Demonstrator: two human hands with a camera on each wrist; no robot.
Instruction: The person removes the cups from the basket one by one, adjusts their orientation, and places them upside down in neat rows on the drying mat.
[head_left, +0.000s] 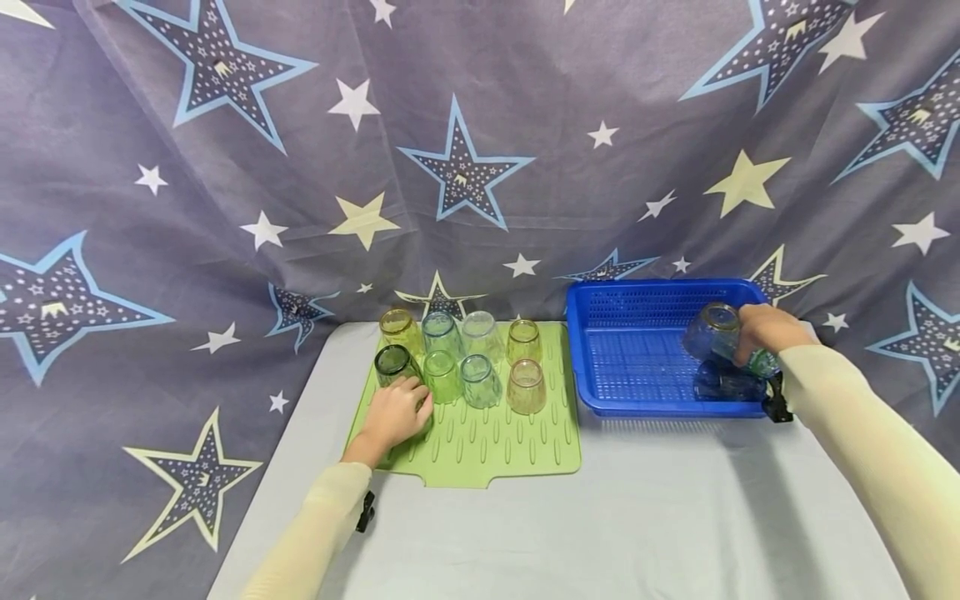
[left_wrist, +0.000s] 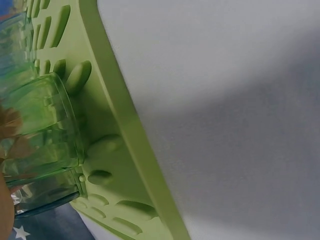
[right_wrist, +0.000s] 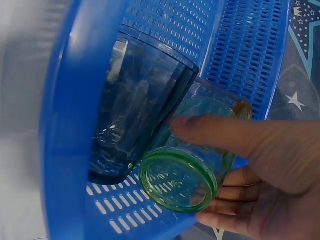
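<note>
On the green drying mat [head_left: 465, 446] my left hand [head_left: 397, 417] grips a dark drinking glass [head_left: 396, 362] at the front left. The left wrist view catches only a sliver of this hand beside a green glass [left_wrist: 45, 125]. My right hand [head_left: 772, 329] reaches into the blue basket [head_left: 615, 408]. In the right wrist view, its thumb crosses a green-rimmed drinking glass [right_wrist: 177, 182], with fingers curled at the far side. An amber-tinted clear glass [head_left: 711, 333] tilts beside the fingertips. Dark blue glass [right_wrist: 142, 100] lies below, against the basket wall.
Several other tinted glasses stand close together on the mat, including a pinkish glass [head_left: 527, 387] at the right and a blue glass [head_left: 480, 383] beside it. Behind the white table [head_left: 637, 517] hangs a star-patterned cloth [head_left: 570, 192].
</note>
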